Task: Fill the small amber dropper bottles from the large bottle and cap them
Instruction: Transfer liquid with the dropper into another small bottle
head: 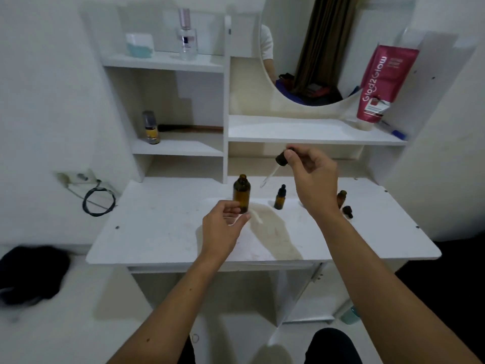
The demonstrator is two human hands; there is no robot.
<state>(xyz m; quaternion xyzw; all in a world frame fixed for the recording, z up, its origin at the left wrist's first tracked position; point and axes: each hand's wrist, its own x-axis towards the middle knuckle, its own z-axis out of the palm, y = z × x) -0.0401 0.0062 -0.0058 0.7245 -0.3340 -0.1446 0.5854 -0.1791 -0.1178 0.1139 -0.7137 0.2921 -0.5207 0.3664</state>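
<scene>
Pinching a black dropper cap (282, 158) with its glass pipette above the white desk (157, 232), right hand (309, 177) raised, left hand (223, 227) loosely open beside the uncapped large amber bottle (241, 193), capped small dropper bottle (279, 197) standing just right, another small bottle (341, 197) farther right

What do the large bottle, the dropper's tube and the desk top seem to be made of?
Large bottle: probably amber glass, glossy and see-through brown. Dropper tube: clear, thin, likely glass or plastic. Desk top: white laminated board, apparently; matte, scuffed, with visible screw heads.
</scene>
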